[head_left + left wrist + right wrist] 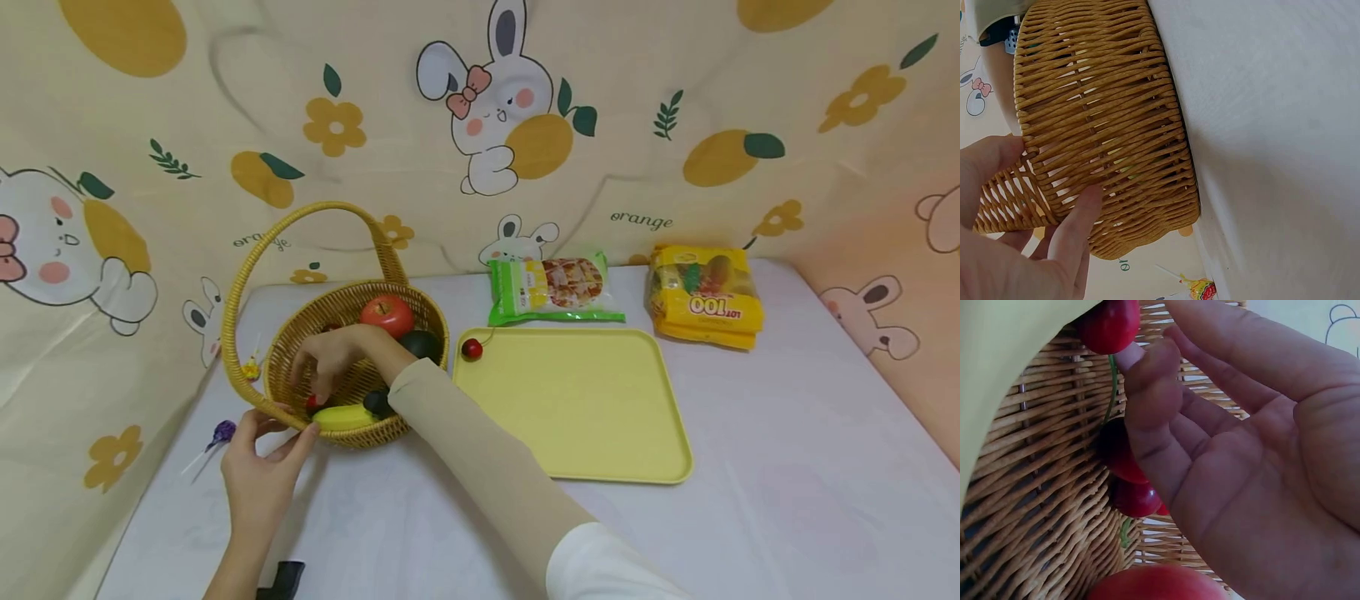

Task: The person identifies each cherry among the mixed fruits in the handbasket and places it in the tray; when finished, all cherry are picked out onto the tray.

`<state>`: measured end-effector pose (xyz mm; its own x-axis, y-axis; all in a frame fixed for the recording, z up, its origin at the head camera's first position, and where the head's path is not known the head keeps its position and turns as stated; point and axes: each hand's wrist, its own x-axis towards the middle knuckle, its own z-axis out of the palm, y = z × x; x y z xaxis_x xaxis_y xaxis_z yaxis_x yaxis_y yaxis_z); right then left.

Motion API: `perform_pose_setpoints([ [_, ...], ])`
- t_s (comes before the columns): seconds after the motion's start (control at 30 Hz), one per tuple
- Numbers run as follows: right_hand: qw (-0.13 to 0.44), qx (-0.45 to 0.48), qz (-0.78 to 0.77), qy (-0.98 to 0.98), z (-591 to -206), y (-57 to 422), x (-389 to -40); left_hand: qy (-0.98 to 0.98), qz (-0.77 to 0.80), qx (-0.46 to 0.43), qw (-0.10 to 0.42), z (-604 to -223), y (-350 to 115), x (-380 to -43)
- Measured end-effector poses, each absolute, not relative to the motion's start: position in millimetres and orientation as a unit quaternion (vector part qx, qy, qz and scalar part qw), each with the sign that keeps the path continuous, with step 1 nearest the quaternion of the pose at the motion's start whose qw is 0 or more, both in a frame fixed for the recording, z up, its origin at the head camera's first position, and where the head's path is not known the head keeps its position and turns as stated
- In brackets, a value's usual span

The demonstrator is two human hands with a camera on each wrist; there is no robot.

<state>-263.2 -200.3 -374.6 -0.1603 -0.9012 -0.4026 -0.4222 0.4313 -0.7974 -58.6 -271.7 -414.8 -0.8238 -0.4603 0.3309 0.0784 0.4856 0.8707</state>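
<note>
A wicker basket with a tall arched handle stands at the left. My left hand grips its rim at the handle's base, the thumb on the weave in the left wrist view. Inside the basket, my right hand reaches down with loosely bent fingers. Close by its fingertips is a red cherry beside a yellow banana; no firm pinch shows. More dark red cherries lie behind the fingers. A red apple and a dark green round fruit sit at the basket's far right.
Right of the basket lies a yellow tray with one cherry in its corner. Behind it are a green snack bag and a yellow packet. A purple lollipop and a yellow one lie left of the basket.
</note>
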Motion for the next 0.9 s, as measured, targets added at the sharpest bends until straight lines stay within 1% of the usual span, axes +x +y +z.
perform_pose_setpoints([
  [0.17,0.429,-0.481,-0.211,0.734,-377,-203,-265,-0.817,-0.496,0.113,0.271,-415,-271,-59],
  [0.23,0.436,-0.476,-0.199,0.737,-377,-203,-265,-0.818,-0.494,0.111,0.273,-416,-271,-59],
  [0.37,0.469,-0.461,-0.2,0.726,-379,-200,-264,-0.82,-0.489,0.108,0.276,-417,-273,-59],
  [0.47,0.473,-0.465,-0.212,0.717,-379,-200,-264,-0.819,-0.492,0.11,0.274,-417,-273,-59],
  [0.57,0.457,-0.482,-0.231,0.711,-377,-199,-264,-0.817,-0.497,0.113,0.271,-418,-274,-59],
  [0.77,0.407,-0.495,-0.327,0.695,-364,-189,-271,-0.812,-0.503,0.11,0.274,-417,-274,-59],
  [0.9,0.401,-0.467,-0.454,0.644,-348,-168,-276,-0.813,-0.499,0.109,0.28,-417,-273,-58],
])
